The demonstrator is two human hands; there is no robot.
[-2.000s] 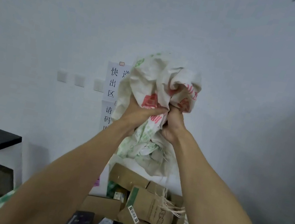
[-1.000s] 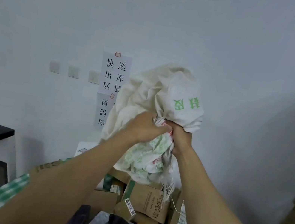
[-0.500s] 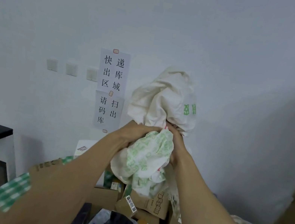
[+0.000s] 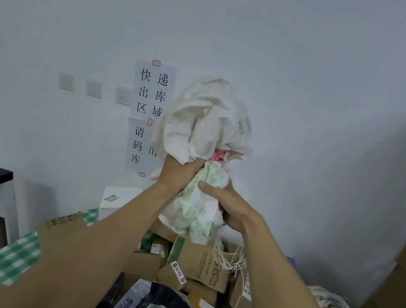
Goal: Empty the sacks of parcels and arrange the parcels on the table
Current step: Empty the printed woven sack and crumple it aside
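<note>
Sack (image 4: 207,122) in tight grip of left hand (image 4: 176,175) above and right hand (image 4: 226,205) below

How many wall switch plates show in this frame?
3, in a row left of the paper sign: left switch plate, middle switch plate, right switch plate nearest the sign. The sack may hide others.

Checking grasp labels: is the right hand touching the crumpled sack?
Touching. The head view shows the right hand wrapped round the sack, its thumb pressed into the green-printed cloth.
</note>
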